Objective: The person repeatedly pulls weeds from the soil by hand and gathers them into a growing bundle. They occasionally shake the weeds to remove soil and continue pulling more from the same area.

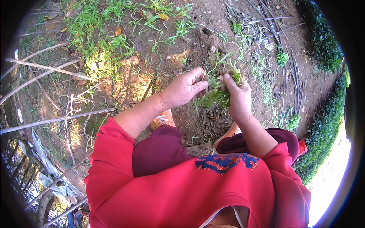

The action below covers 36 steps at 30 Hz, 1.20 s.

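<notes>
My left hand (186, 87) is in front of me at the middle of the view, thumb and forefinger pinched together on a thin stem of a leafy plant. Close to its right, my right hand (238, 92) is closed around a bunch of leafy green plants (215, 97), whose leaves hang between the two hands and stick out above the fingers. Both hands are above bare soil, over my orange shoes (168, 118). More feathery-leaved green plants (99, 42) grow from the soil at the upper left. The left fingertips are partly hidden.
Dry sticks (57, 119) cross the left side. Long thin dark stalks (285, 57) lie at the upper right, beside wilted leaves and small bunches of greens (282, 58). A dense green hedge (322, 139) borders the right edge. Crumpled plastic sheeting (45, 159) lies at the lower left.
</notes>
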Available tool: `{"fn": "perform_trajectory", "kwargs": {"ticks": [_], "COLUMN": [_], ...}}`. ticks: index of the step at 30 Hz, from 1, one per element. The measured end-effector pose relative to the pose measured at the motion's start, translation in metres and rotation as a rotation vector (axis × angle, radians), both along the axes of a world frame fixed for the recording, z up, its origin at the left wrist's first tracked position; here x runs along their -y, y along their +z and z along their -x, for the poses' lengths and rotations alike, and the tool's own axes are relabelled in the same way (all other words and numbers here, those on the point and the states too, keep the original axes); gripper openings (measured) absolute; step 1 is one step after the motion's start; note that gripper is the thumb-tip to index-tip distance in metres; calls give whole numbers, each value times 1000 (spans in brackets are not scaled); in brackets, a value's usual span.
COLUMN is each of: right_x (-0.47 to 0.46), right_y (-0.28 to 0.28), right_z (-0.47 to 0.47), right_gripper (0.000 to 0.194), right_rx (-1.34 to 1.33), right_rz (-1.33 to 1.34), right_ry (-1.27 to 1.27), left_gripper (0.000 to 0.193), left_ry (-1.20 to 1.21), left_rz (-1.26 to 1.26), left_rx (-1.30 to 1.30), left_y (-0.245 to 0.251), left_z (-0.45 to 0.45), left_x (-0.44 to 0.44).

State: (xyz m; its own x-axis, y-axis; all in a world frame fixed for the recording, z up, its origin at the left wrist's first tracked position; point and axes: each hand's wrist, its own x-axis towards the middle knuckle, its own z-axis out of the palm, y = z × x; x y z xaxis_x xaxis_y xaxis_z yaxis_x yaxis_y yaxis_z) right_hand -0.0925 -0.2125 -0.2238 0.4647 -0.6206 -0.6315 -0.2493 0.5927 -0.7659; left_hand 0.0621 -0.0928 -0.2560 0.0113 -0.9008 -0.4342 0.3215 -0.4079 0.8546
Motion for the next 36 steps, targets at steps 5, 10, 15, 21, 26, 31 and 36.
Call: {"fn": "perform_trajectory", "kwargs": {"ticks": [5, 10, 15, 21, 26, 31, 36], "right_x": [5, 3, 5, 9, -7, -19, -32], "right_y": [4, -7, -2, -2, -14, -14, -13], "right_z": [7, 7, 6, 2, 9, 12, 12], "right_gripper": [21, 19, 16, 17, 19, 20, 22], "right_rx": [29, -111, -250, -167, -117, -165, -103], "right_rz": [194, 91, 120, -244, -278, -289, -388], "right_ry": [257, 481, 506, 86, 154, 152, -1], "left_gripper": [13, 13, 19, 33, 40, 38, 56], "left_ry": [-117, -132, -50, 64, 53, -70, -264], "left_rz": [10, -60, -76, -100, -139, -17, -136], "left_rx": [108, -15, -49, -54, 163, 760, 766], "left_y": [8, 8, 5, 1, -5, -4, 5], "left_z": [4, 4, 0, 2, 22, 31, 42], "left_x": [-2, -1, -4, -7, -4, -1, 0]}}
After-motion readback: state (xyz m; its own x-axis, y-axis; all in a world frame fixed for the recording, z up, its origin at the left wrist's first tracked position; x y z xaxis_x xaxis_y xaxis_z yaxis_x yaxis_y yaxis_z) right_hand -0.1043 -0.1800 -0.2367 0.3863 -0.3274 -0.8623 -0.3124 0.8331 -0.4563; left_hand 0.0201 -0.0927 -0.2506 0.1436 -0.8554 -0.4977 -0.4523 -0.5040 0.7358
